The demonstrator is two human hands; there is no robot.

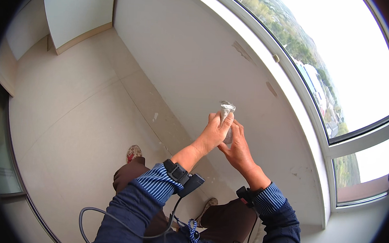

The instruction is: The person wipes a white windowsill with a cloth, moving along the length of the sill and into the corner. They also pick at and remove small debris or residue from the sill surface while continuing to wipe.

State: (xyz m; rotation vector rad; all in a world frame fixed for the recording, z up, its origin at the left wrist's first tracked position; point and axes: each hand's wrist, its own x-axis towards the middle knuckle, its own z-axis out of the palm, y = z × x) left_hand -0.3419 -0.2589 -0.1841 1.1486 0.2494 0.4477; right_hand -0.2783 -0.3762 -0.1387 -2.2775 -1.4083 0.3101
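In front of the wall, both hands are around a small plastic bag that seems to contain something whitish or grey; its contents are hard to make out. My left hand grips the bag's gathered neck, with the thumb pressed along it. The crumpled, white-smeared mouth of the bag sticks up above that thumb. My right hand cups the lower, rounded part from the right side, its fingers touching the left hand. Much of the bag is hidden behind the fingers.
The white wall beneath the window sill has peeled patches. White specks and a small scrap mark the tiled floor. A white cabinet stands far left. A black cable loops beside my left arm.
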